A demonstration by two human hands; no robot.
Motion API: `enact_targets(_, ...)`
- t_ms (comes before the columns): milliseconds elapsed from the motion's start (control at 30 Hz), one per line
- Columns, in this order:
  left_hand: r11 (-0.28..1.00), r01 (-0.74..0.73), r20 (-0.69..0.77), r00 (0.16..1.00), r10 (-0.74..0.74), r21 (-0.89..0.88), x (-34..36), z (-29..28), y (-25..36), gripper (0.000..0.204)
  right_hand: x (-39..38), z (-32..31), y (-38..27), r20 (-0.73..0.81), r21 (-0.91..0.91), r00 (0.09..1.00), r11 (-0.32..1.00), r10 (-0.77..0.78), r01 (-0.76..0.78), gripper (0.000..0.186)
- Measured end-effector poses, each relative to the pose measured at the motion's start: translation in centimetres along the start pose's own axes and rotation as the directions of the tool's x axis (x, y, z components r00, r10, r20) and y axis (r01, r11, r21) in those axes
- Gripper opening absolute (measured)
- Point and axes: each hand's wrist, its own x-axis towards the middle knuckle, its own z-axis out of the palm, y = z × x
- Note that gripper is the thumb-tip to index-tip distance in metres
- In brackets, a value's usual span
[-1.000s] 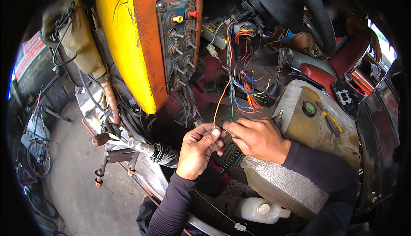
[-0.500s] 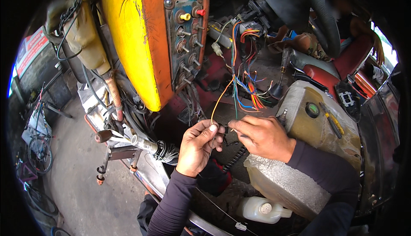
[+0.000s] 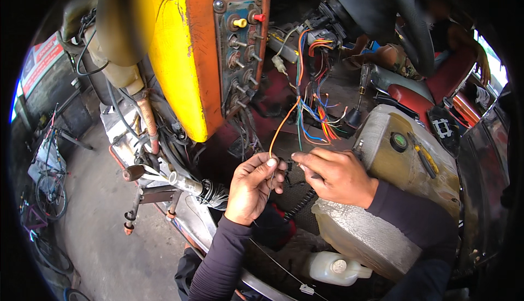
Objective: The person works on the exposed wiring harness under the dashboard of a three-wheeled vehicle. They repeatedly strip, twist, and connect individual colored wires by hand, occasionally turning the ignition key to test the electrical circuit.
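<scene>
My left hand point(image 3: 252, 189) pinches the end of an orange wire point(image 3: 279, 126) between thumb and fingers. A thin grey wire runs down from that pinch, past the palm. Just right of it, my right hand point(image 3: 344, 176) has its index finger stretched toward the left fingertips and the other fingers curled; what it holds, if anything, is hidden. A green wire point(image 3: 299, 132) hangs down close to the right index finger. Both wires come from a bundle of coloured wires point(image 3: 326, 123) with bare, loose ends under the steering column.
An orange and yellow panel with toggle switches point(image 3: 238, 55) rises ahead. The steering wheel point(image 3: 409, 22) is at upper right. Pliers point(image 3: 426, 161) lie on a worn cover point(image 3: 382, 132); a white jug point(image 3: 337, 268) stands below. Another person point(image 3: 396, 58) sits beyond.
My right hand has shifted slightly, its index finger now straighter and its fingertips a little apart from where they pinched. The left hand keeps its hold on the orange wire.
</scene>
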Motion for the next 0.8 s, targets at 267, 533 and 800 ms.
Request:
enact_targets(267, 0.995, 0.025, 0.032, 0.999, -0.022, -0.094, 0.29, -0.12, 0.17, 0.016, 0.05, -0.32, -0.29, -0.076, 0.017, 0.997, 1.000, -0.009, 0.010, 0.034)
enact_targets(533, 0.993, 0.050, 0.048, 0.998, -0.045, -0.107, 0.23, -0.47, 0.32, 0.017, -0.01, 0.07, 0.01, -0.048, 0.005, 0.999, 1.000, -0.017, 0.018, 0.039)
enact_targets(800, 0.995, 0.040, 0.031, 0.999, -0.037, -0.093, 0.25, -0.10, 0.23, 0.015, 0.06, -0.34, -0.18, -0.044, -0.002, 0.999, 1.000, -0.020, 0.020, 0.047)
